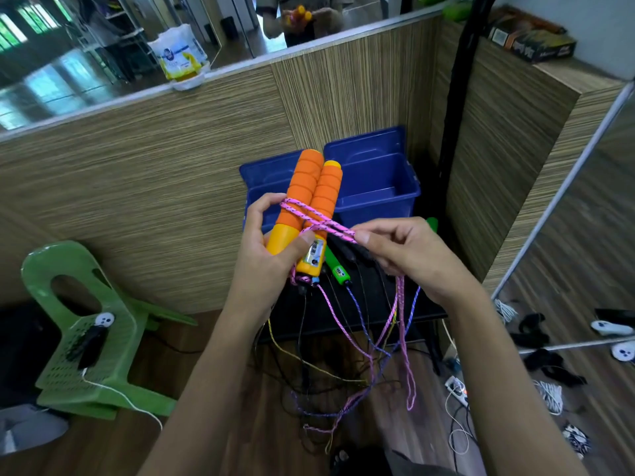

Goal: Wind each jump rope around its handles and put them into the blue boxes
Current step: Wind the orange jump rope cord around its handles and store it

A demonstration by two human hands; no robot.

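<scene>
winding the pink rope [311,214] on my orange handles [311,197]

my left hand [271,242] grips both handles (side by side), above the blue boxes [378,187]. my right hand [402,252] pinches the rope tight, just beside them.

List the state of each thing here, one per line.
Orange handles: side by side, upright, partly wound.
Pink rope: a few turns on, the rest hanging loose.
Left hand: grips the handles.
Right hand: pinches the rope taut.
Blue boxes: open; the right one looks empty.
Green handle: lying on the black table, unwound.
</scene>
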